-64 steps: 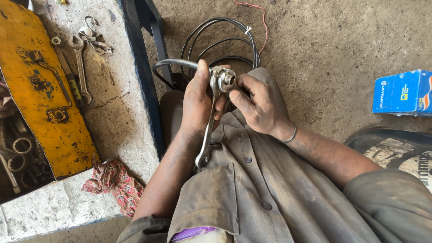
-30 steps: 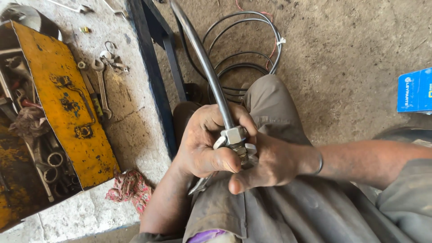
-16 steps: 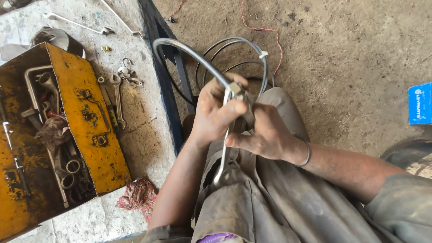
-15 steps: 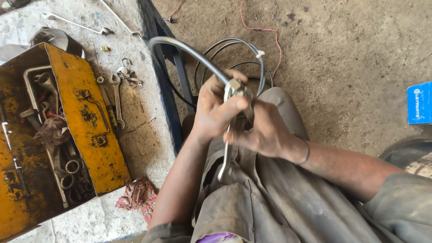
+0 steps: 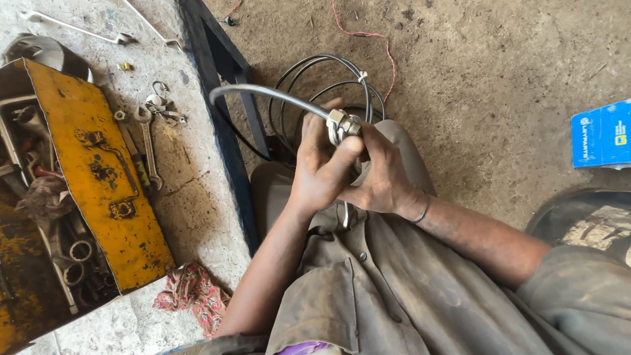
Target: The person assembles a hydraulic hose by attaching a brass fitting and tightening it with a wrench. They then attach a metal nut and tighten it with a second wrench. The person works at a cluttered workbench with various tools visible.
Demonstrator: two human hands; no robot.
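Head view, looking down: both hands meet just above the middle of the frame, over the person's lap. The left hand (image 5: 320, 172) is curled around the metal end fitting (image 5: 344, 125) of a grey sheathed cable (image 5: 263, 93), thumb laid across toward the other hand. The right hand (image 5: 380, 174) is wrapped around the same fitting from the right side, fingers closed beneath it, a thin dark band at the wrist. A hex nut shows at the top of the fitting, between the two thumbs. A slim metal lever (image 5: 345, 214) pokes down below the hands against the grey-brown work clothes (image 5: 394, 289).

From the fitting the cable arcs up and left, then bends down behind a dark blue metal frame leg (image 5: 227, 112). Behind the hands, on the dirt floor, lies a coil of black cable (image 5: 315, 82), with a thin red wire (image 5: 368, 39) trailing toward the top edge.

To the left is a concrete slab (image 5: 190, 210) with open-end spanners (image 5: 146, 141) and small hooks on it. At the far left stands an open yellow, rusty toolbox (image 5: 98, 171) full of tools. A patterned red rag (image 5: 190, 304) lies at lower left. A blue carton (image 5: 603, 133) sits at the right edge.
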